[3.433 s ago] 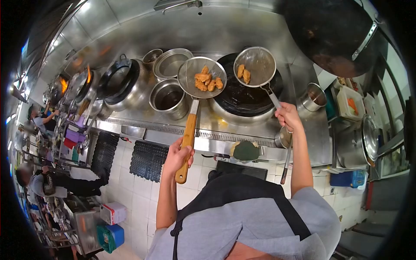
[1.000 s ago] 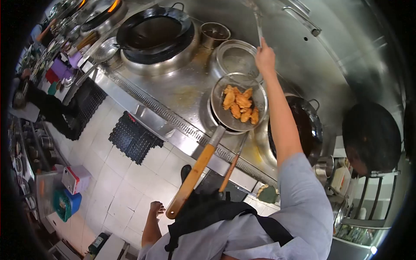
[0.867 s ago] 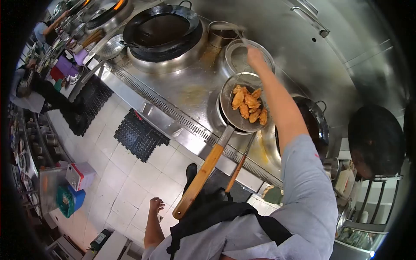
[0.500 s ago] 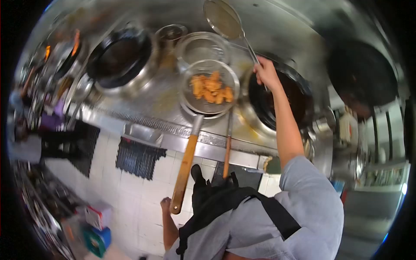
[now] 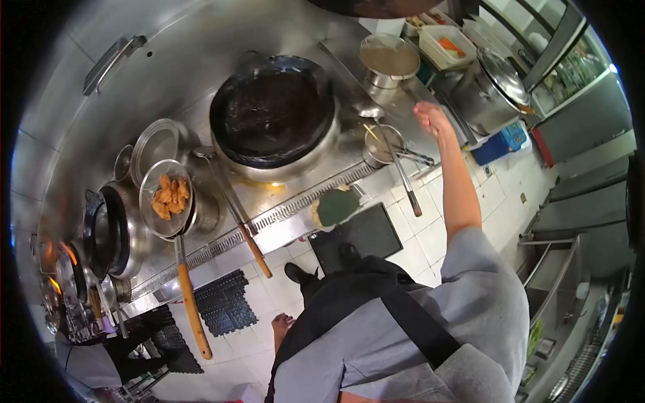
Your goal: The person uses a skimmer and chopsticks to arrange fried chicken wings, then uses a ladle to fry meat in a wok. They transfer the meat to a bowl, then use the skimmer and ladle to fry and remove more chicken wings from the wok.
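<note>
My right hand (image 5: 431, 119) is stretched out to the right, its fingers closed round the handle end of a round mesh strainer (image 5: 390, 56). The strainer's bowl sits over a metal pot (image 5: 384, 80) at the back of the counter. Below this hand lies a long-handled ladle (image 5: 391, 151), its bowl end beside a small metal pot (image 5: 383, 144). My left hand (image 5: 282, 324) hangs low by my side, loosely closed, with nothing visible in it. Fried golden pieces (image 5: 170, 196) lie in another strainer (image 5: 149, 213) with a wooden handle, to the left.
A large black wok (image 5: 272, 111) holding dark liquid is on the stove in front of me. A wood-handled utensil (image 5: 235, 211) juts over the counter edge. At right stand a lidded stockpot (image 5: 480, 101) and food tubs (image 5: 447, 47). Flames and a person (image 5: 87, 363) are at far left.
My view has swung to the right. My right hand has carried the mesh strainer from above the wok to the pot at right. My left hand stays low.
</note>
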